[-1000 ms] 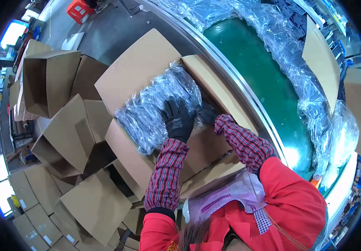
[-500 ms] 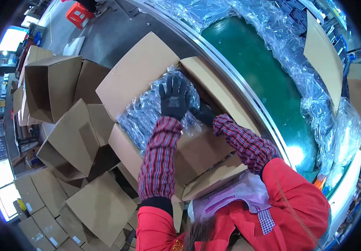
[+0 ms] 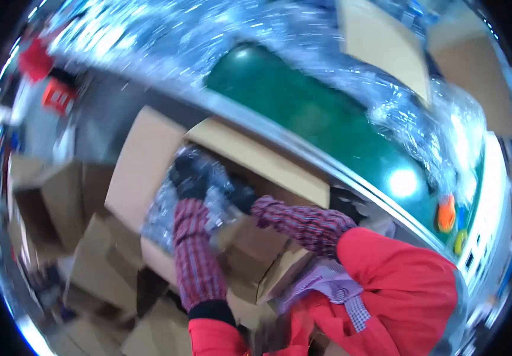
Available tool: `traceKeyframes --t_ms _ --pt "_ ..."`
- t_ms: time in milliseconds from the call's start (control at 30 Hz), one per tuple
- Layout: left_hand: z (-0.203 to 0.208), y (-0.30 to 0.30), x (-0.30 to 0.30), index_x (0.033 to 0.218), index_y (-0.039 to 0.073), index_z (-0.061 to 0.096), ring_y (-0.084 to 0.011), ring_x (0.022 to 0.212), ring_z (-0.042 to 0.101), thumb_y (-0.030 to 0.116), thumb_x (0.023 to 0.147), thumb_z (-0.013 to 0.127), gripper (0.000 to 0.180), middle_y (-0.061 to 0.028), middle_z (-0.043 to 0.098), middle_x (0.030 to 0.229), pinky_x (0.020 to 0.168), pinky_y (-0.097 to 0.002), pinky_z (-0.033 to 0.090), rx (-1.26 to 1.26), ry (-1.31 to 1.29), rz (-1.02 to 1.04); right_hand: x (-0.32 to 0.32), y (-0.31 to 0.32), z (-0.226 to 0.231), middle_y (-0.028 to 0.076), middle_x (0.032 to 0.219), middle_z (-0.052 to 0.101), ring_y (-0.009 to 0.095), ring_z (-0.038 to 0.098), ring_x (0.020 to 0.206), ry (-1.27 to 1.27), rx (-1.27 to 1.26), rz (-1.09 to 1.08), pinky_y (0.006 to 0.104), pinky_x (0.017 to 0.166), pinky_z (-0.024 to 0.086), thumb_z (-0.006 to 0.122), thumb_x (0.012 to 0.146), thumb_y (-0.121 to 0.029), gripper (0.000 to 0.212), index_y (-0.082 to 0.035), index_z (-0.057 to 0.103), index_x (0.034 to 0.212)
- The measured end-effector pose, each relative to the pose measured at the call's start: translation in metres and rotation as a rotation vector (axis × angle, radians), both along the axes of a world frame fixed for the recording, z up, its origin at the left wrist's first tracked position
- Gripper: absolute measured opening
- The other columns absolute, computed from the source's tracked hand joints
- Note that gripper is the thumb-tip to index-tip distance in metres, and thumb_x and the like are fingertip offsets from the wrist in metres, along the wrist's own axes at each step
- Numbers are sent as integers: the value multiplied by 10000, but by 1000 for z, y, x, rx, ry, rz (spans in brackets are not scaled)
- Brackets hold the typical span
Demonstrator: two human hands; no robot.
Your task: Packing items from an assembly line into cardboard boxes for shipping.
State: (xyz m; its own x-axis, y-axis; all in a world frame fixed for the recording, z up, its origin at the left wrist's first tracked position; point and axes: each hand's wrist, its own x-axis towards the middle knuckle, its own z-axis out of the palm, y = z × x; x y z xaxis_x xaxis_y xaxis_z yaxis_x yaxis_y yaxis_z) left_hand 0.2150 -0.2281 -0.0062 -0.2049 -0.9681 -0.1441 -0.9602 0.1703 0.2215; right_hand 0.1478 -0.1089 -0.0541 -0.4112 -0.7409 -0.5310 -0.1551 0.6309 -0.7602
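Note:
A cardboard box (image 3: 143,163) stands with its flaps folded out, partly filled with clear plastic-wrapped items (image 3: 159,216); what is inside the wrapping is too blurred to name. My left hand (image 3: 189,178), in a dark glove, lies flat on top of the wrapped items with its fingers apart. Beside it, inside the box, my dark-gloved right hand (image 3: 241,197) reaches along the wrapping next to the far side wall. Its fingers are smeared and partly hidden, so its grip does not show.
Along the box's far right side runs a metal-edged green conveyor belt (image 3: 303,101), heaped with clear plastic wrap (image 3: 167,44). A cardboard sheet (image 3: 383,44) leans over it. Open cardboard boxes (image 3: 104,261) crowd the left. A red stool (image 3: 59,97) stands at the far left.
The view has swung, so the box and both hands now appear further left and lower in it. Both hands remain in the box at the wrapped items. A red-clothed figure shows at far left.

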Motion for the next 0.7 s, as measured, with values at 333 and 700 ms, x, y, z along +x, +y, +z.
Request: traceKeyframes --t_ms 333,700 --pt "-27 111 -9 1352 27 394 -359 1224 434 300 947 465 493 -211 423 1360 1016 -436 328 -512 277 -507 -215 233 31 69 906 673 206 580 668 560 -359 301 334 639 477 576 850 -210 250 -46 651 1023" --pt "-16 217 -133 1304 -41 394 -358 1215 436 248 957 460 457 -225 448 1311 1023 -406 347 -131 432 -551 -464 522 29 95 948 622 261 580 799 1008 196 -941 345 732 468 496 876 -196 227 -54 610 1011"
